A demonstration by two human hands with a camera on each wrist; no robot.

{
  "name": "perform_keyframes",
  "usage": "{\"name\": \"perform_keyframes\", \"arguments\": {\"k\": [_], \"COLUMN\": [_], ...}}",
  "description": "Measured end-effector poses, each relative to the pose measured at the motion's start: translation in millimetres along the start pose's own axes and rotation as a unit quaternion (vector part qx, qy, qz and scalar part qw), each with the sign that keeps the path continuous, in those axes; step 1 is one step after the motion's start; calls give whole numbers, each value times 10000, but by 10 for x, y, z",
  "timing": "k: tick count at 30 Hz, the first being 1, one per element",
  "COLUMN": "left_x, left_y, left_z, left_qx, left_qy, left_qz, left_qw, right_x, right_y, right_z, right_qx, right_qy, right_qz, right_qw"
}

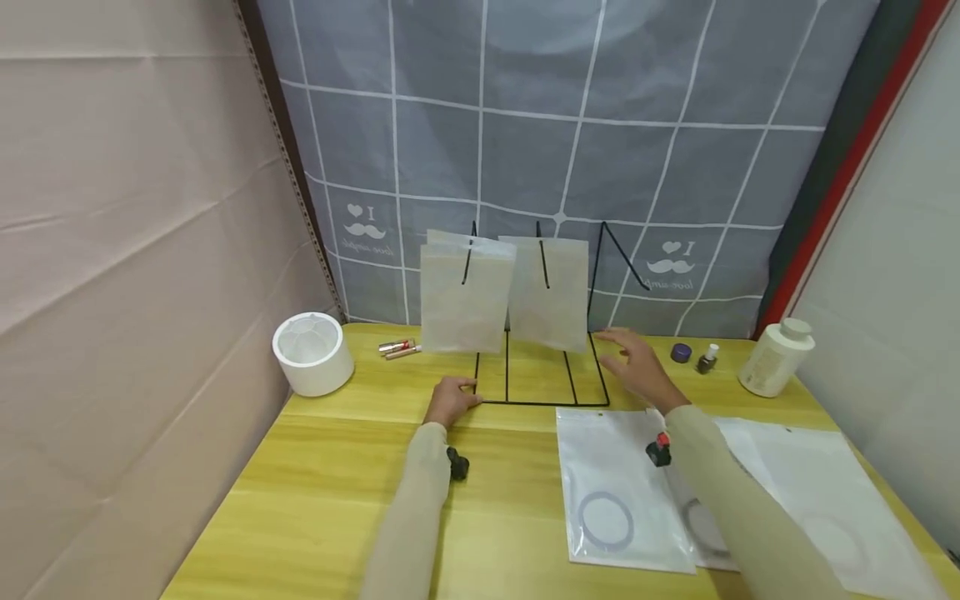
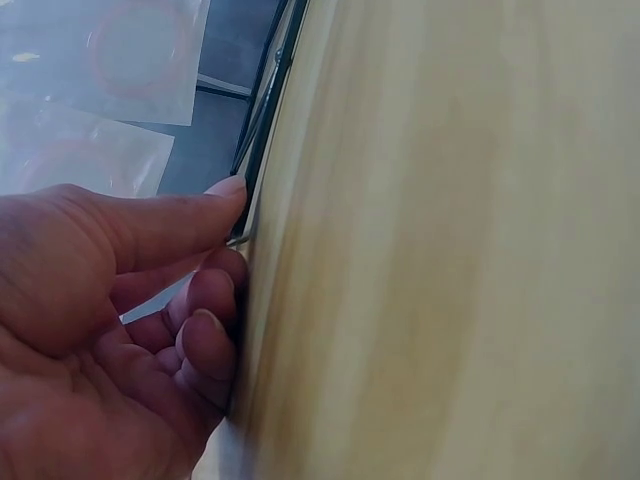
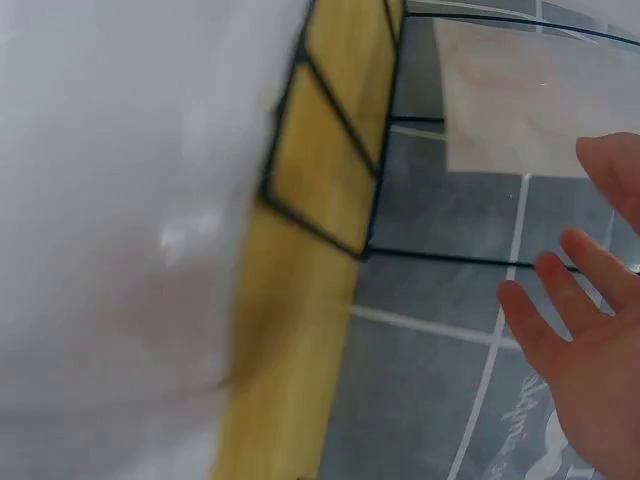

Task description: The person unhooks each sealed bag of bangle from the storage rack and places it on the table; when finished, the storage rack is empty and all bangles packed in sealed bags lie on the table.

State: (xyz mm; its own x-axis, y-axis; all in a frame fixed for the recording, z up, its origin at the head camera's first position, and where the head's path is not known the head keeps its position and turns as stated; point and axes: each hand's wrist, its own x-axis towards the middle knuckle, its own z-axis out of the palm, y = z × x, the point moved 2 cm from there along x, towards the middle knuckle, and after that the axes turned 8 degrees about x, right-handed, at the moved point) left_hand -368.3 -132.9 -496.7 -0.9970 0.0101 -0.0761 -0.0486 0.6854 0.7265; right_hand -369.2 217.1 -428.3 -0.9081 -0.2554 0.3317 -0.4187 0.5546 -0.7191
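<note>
A black wire display rack (image 1: 540, 404) stands at the back of the table. Flat translucent packets (image 1: 461, 296) hang from its left hook, and another packet (image 1: 551, 292) from its middle hook; the right hook (image 1: 626, 265) carries nothing. At the base's front left corner my left hand (image 1: 450, 400) pinches the wire, thumb above and fingers curled beneath, as the left wrist view shows. Beside the base's right side is my right hand (image 1: 637, 367), its fingers spread apart and holding nothing in the right wrist view.
White zip bags (image 1: 622, 467) with ring shapes lie at front right, partly under my right forearm. A white cylinder (image 1: 311, 354) and small tubes (image 1: 400, 348) sit at left. At right are a purple jar (image 1: 681, 353), a small bottle (image 1: 707, 360) and a white bottle (image 1: 776, 358).
</note>
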Motion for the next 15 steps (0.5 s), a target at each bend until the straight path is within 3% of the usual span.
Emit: {"name": "perform_keyframes", "arguments": {"k": [8, 15], "left_x": [1, 24], "left_y": [17, -14], "left_z": [26, 22], "left_qx": [-11, -20], "left_qy": [45, 60], "left_qz": [72, 14], "left_qw": [10000, 10000], "right_x": [493, 685], "right_y": [-370, -601], "right_z": [74, 236], "right_qx": [-125, -60], "right_qy": [581, 459], "right_qz": [-834, -859], "right_qw": [9947, 9952]}}
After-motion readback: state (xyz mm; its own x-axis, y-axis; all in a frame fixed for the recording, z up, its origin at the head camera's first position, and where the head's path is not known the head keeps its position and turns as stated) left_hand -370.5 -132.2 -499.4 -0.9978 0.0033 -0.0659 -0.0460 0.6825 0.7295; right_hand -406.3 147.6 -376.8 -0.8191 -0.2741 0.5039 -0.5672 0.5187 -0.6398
